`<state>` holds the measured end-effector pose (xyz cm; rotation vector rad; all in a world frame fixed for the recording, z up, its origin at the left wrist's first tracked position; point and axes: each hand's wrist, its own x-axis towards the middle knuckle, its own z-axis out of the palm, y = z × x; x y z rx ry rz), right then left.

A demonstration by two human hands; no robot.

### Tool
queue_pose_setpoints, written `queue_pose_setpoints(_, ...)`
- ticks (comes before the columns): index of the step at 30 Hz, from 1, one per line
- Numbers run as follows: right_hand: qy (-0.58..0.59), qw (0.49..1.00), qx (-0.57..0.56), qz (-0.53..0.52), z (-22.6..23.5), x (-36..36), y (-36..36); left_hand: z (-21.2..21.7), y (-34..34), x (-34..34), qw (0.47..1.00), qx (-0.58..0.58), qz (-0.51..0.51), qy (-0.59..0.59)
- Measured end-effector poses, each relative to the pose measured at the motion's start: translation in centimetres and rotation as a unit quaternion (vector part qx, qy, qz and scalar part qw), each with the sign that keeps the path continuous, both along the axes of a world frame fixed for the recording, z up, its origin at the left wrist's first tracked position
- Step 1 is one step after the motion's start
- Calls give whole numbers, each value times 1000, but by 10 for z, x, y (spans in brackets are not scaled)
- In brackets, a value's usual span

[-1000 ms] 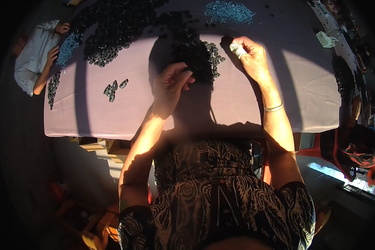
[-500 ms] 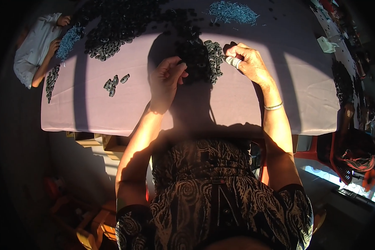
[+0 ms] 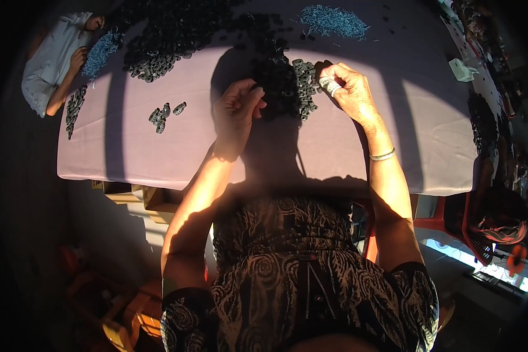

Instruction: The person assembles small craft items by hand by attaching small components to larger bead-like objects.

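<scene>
Fingers of the left hand and right hand curl inward; whether they pinch anything, I cannot tell. Black pieces lie between them, presumably for easy reach; a blue heap lies beyond.

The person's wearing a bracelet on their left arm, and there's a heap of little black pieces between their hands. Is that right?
Not quite: the head view shows the bracelet on the right arm. The heap of little black pieces does lie between the left hand and the right hand.
</scene>
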<state>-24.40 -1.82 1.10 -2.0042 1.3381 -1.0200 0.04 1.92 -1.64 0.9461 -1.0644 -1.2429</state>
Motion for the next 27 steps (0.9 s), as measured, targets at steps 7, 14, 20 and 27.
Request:
queue_pose_setpoints(7, -12, 999, -46, 25, 9, 31, -10, -3, 1, 0, 999, -4, 20, 27)
queue_pose_setpoints(14, 90, 990, -83, 67, 3, 50, -27, 1, 3, -3, 999, -8, 21, 29)
queue_pose_setpoints(20, 141, 988, -68, 18, 6, 34, -25, 0, 0, -4, 999, -12, 34, 25)
queue_pose_setpoints(27, 93, 993, -52, 55, 10, 48, -49, -1, 1, -3, 1000, -2, 24, 17)
